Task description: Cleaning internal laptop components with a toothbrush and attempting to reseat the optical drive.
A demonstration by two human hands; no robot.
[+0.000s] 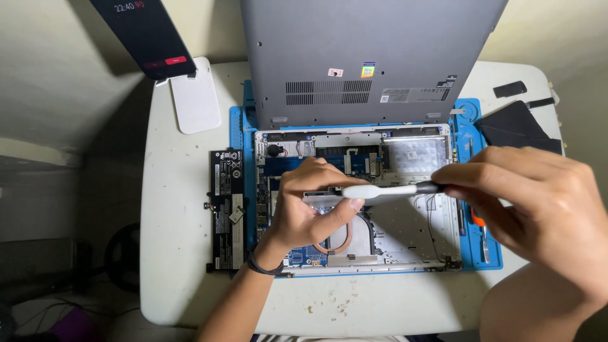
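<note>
- The right hand (538,209) is seen nearest the camera, at the lower right of the frame; its fingers are curled and pinched on the dark end of a white stick-shaped tool (386,191).
- The tool is held roughly level across the middle of the frame, above the opened laptop base (418,240).
- The left hand (310,209), with a dark band at the wrist, is placed at the centre of the frame over the laptop's insides; its thumb and fingers are closed on the white end of the same tool.
- Under the left hand a copper heat pipe (347,237) and a blue circuit board (304,256) are shown inside the base.
- The base is laid on a blue work mat (484,253), which is spread on the white bench (183,253).
- A black battery pack (227,209) is set just left of the mat, on the bench.
- A screwdriver with an orange grip (481,234) is partly hidden by the right hand, on the mat's right strip.
- The grey bottom cover (367,57) is propped at the top centre, behind the base.
- Black pieces (516,123) are laid at the upper right of the bench.
- A phone on a white stand (149,35) is seen at the upper left.
</note>
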